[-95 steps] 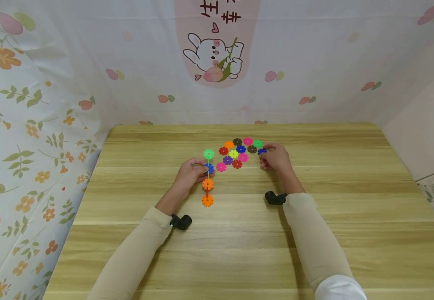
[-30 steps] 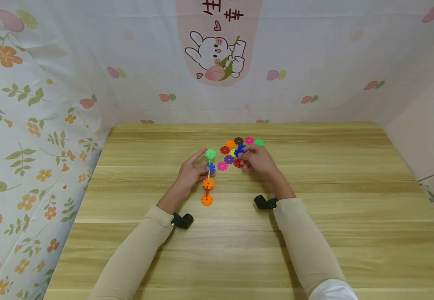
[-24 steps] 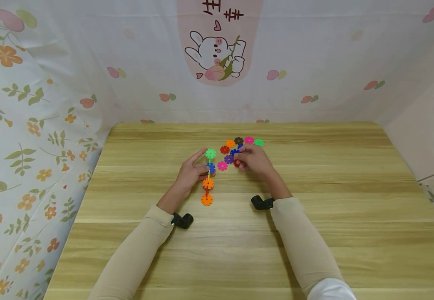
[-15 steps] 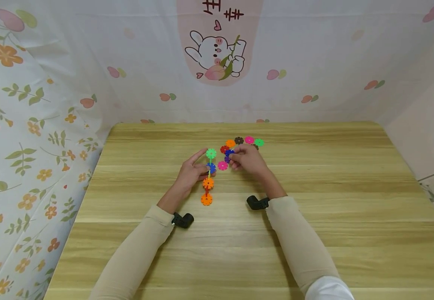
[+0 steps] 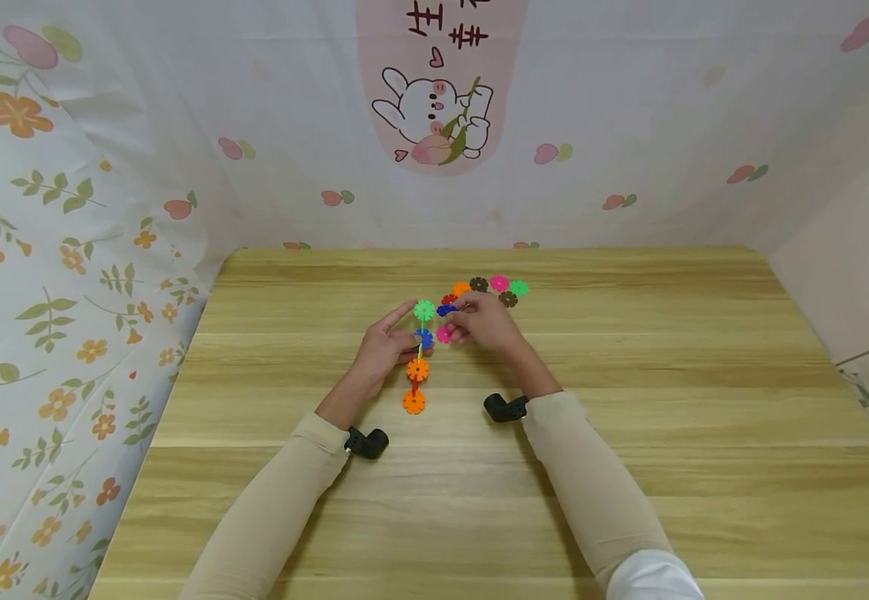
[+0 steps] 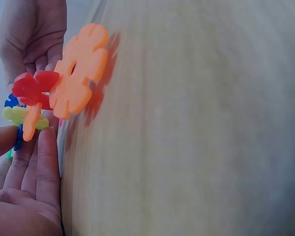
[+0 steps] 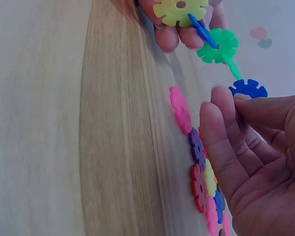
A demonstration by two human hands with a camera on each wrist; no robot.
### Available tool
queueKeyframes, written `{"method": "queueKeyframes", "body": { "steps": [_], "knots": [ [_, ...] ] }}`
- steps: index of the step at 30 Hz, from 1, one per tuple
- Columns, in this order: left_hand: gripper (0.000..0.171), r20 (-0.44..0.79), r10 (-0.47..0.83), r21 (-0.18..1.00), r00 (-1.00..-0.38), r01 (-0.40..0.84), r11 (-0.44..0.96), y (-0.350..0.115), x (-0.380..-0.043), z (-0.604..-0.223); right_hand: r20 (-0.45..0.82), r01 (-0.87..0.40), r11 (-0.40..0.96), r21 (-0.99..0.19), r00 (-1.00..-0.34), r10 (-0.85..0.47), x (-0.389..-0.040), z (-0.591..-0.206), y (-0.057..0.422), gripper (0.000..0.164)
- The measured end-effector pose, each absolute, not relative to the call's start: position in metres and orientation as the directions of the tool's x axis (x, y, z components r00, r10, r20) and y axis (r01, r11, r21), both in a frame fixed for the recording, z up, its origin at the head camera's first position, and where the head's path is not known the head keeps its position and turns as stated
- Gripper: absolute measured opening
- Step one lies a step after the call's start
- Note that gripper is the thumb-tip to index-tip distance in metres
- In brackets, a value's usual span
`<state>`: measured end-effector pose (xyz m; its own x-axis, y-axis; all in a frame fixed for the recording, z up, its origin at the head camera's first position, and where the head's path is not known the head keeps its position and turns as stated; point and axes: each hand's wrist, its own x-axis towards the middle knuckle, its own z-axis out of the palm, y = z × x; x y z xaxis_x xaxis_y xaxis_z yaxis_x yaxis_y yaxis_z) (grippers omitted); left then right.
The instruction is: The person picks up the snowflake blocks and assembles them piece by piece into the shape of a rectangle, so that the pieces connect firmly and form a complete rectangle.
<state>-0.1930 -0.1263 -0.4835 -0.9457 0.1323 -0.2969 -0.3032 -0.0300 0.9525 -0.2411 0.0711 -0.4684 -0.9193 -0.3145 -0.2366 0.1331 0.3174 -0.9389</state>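
My left hand (image 5: 382,350) pinches a blue snowflake disc (image 5: 426,339) within a chain of slotted plastic discs. An orange disc (image 6: 81,71) forms the near end, joined to a red disc (image 6: 30,89). A second orange disc (image 5: 417,369) and a yellow disc (image 7: 179,11) come before the blue one. Beyond it are green discs (image 7: 219,46). With thumb and fingers, my right hand (image 5: 488,321) pinches a dark blue snowflake disc (image 7: 251,88) beside the chain's green end. Whether its slot meets the green disc I cannot tell.
Loose snowflake discs lie flat around and partly under the right hand: pink (image 7: 180,109), purple (image 7: 196,147), red (image 7: 198,188), brown (image 5: 507,299) and green (image 5: 519,287). The wooden table (image 5: 629,350) ends at a patterned cloth (image 5: 269,192) behind.
My right hand has carried the dark blue disc left from the right side of the loose discs to the chain's green end. The left hand keeps its hold, nearly still.
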Motion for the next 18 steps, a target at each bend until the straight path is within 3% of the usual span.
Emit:
{"method": "queueKeyframes", "body": {
  "steps": [18],
  "knots": [
    [0.056, -0.294, 0.131, 0.952, -0.947, -0.302, -0.044, -0.1269, -0.1926, -0.4847, -0.220, 0.070, 0.420, -0.905, -0.921, -0.322, -0.2394, -0.4667, 0.0658, 0.011]
  ]
}}
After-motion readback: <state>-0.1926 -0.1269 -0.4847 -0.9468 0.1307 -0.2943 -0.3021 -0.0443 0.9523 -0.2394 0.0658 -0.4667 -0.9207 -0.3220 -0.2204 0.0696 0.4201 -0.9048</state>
